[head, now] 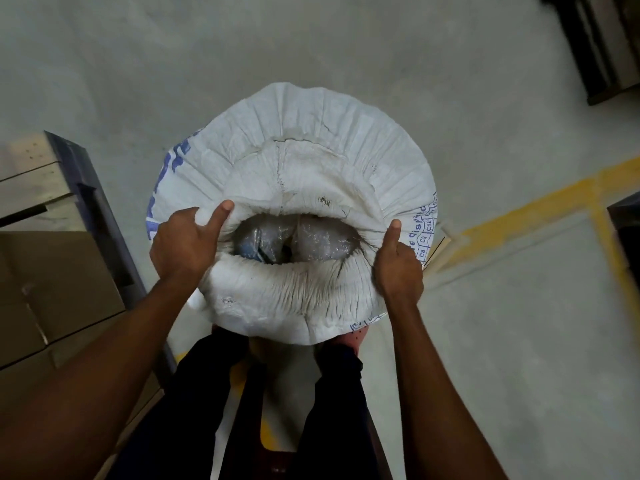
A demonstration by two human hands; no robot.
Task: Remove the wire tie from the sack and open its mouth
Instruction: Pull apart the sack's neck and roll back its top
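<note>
White woven plastic sack with blue print (pixel 294 174) stands upright on the grey concrete floor (pixel 485 306), directly ahead of the person's dark-trousered legs (pixel 263 410). Sack mouth gapes; clear plastic inner liner (pixel 298 240) visible inside. Left hand (pixel 187 247) clenches the sack's rolled rim on one side, right hand (pixel 398 268) clenches it opposite, thumbs up. Yellow floor line (pixel 540 206) beyond the sack's right side.
</note>
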